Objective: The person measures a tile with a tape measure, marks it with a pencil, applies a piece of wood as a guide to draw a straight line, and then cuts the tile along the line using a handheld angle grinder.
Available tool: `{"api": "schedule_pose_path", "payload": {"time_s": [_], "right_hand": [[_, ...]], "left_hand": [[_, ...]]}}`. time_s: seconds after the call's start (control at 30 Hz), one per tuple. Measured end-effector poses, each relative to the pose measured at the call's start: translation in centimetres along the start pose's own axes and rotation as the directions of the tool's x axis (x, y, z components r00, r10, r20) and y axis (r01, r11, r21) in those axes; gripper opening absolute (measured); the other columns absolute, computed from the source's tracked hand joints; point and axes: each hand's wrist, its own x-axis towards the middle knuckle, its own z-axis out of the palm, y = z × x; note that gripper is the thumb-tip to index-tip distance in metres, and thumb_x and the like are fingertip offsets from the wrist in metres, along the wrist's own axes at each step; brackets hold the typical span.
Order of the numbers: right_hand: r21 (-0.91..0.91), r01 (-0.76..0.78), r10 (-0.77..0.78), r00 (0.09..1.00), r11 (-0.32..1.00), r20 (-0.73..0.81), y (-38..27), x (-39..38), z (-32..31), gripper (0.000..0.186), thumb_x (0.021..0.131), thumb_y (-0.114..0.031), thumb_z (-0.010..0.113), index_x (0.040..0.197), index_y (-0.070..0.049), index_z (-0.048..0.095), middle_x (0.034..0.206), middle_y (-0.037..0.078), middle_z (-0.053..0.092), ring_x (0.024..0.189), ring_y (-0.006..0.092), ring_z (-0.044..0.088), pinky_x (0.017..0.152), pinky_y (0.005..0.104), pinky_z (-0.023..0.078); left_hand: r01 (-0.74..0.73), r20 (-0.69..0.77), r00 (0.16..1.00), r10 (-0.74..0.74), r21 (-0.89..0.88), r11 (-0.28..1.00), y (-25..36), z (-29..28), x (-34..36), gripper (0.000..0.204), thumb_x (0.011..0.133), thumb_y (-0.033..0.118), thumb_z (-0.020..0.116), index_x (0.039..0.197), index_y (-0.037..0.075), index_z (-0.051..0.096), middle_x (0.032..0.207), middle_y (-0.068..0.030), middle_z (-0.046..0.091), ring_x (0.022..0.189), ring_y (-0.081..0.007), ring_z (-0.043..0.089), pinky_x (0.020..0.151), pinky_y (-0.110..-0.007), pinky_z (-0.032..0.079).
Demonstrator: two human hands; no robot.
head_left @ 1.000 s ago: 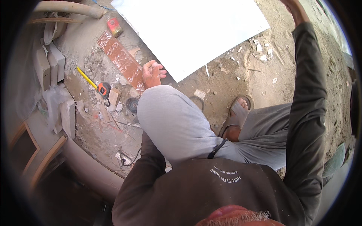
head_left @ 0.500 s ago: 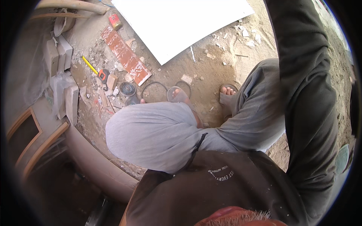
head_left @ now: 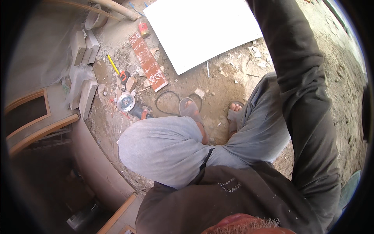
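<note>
One white panel (head_left: pixel 202 33) lies at top of view, corner toward you; red-brown board (head_left: pixel 149 61) w/ white smears lies L of it; angle grinder (head_left: pixel 130 105) nearer you, disc up; your L hand (head_left: pixel 144 114) shows at its body, rest hidden, so can't tell if it's gripping; R hand out of frame; tape measure (head_left: pixel 124 76), blade out, near grinder.

The disc (head_left: pixel 126 102) of the angle grinder (head_left: pixel 135 111) had a shiny metallic face against a dull, dark body. The white panel (head_left: pixel 202 33) looked smooth, and the reddish-brown strip (head_left: pixel 146 60) glossy under whitish smears. The trousers (head_left: pixel 161 140) were soft, creased cloth, the top (head_left: pixel 198 204) matt fabric, the ground (head_left: pixel 222 91) rough and gritty.
</note>
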Motion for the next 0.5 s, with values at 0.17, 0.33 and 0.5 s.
{"api": "schedule_pose_path", "payload": {"time_s": [0.17, 0.33, 0.5], "right_hand": [[0.165, 0.064, -0.085, 0.989, 0.984, 0.125, 2.1, -1.1, 12.8, 0.027, 0.092, -0.023, 0.064, 0.088, 0.001, 0.076, 0.083, 0.021, 0.076, 0.074, 0.0338, 0.075, 0.063, 0.0431, 0.059], [0.333, -0.360, 0.168, 0.857, 0.872, 0.486, 2.8, -9.5, 24.0, 0.018, 0.096, -0.012, 0.054, 0.095, 0.002, 0.065, 0.079, 0.011, 0.070, 0.068, 0.0160, 0.071, 0.061, 0.0313, 0.057], [0.588, -0.025, -0.215, 0.917, 0.808, 0.335, -1.4, -10.8, 24.1, 0.043, 0.102, -0.036, 0.055, 0.109, 0.005, 0.065, 0.099, 0.015, 0.073, 0.095, 0.0244, 0.070, 0.085, 0.0391, 0.054]], "left_hand": [[-0.385, -0.171, 0.923, 0.346, -0.356, 0.851, 9.0, -6.5, 2.6, 0.049, 0.091, 0.020, 0.071, 0.132, 0.000, 0.053, 0.091, -0.0112, 0.064, 0.074, -0.0179, 0.067, 0.064, -0.034, 0.058], [-0.719, -0.291, 0.693, 0.659, -0.338, 0.607, 26.5, -7.4, -2.0, 0.030, 0.088, 0.016, 0.074, 0.110, 0.002, 0.060, 0.087, -0.0081, 0.066, 0.073, -0.0200, 0.066, 0.068, -0.034, 0.058], [-0.603, -0.091, 0.765, 0.638, -0.449, 0.659, 38.4, -7.9, -4.4, 0.037, 0.089, 0.020, 0.076, 0.114, -0.002, 0.061, 0.091, -0.0124, 0.068, 0.075, -0.0200, 0.069, 0.071, -0.033, 0.061]]}}
